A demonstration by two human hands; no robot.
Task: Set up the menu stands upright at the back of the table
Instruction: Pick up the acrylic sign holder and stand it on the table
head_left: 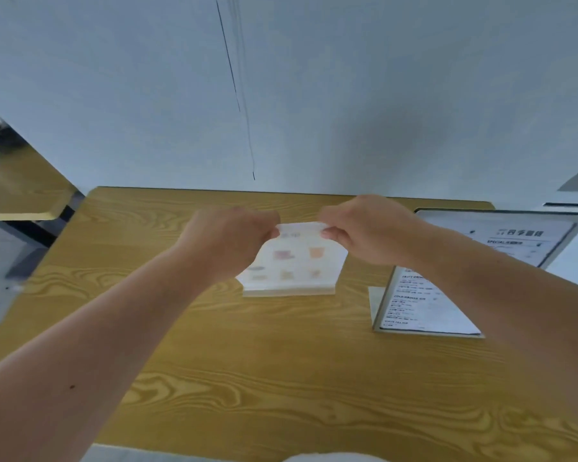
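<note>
I am pinching the top corners of the small menu stand (292,261) with my left hand (229,241) and right hand (369,228), fingers closed on it, its base resting mid-surface (214,361). Two text menu stands, one (424,305) nearer and one (521,236) at the back, are sitting to my right.

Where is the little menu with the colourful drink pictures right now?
The picture menu stand is near the middle of the wooden table, held at its top corners by the left hand and right hand, left of the black-and-white text menu.
</note>
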